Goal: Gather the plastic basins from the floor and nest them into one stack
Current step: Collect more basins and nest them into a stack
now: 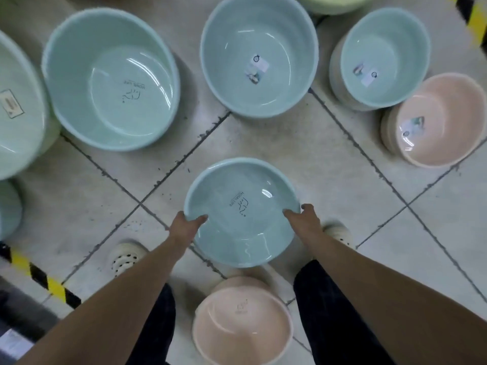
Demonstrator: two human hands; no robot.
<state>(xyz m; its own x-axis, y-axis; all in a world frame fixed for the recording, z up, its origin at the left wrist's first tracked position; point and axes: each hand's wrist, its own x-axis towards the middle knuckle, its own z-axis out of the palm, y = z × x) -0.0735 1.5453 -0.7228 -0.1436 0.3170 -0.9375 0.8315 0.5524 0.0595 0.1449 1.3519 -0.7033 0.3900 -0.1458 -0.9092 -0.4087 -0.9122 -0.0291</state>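
I hold a small teal basin (253, 233) by its rim in front of me, above the floor. My left hand (185, 223) grips its left edge, thumb inside. My right hand (304, 218) grips its right edge. A pink basin (242, 327) stands on the floor between my legs, just below the held one. Farther off stand a large teal basin (110, 80), a second teal basin (259, 48), a smaller teal basin (382, 56) sitting in a stack, and a pink basin (440, 119) also on a stack.
A pale green basin (18, 106) is cut off at the left edge, with another teal one (9, 209) below it. A light green basin (334, 3) peeks in at the top. Yellow-black floor tape (39, 275) runs at lower left. My shoes stand on the tiled floor (329, 167).
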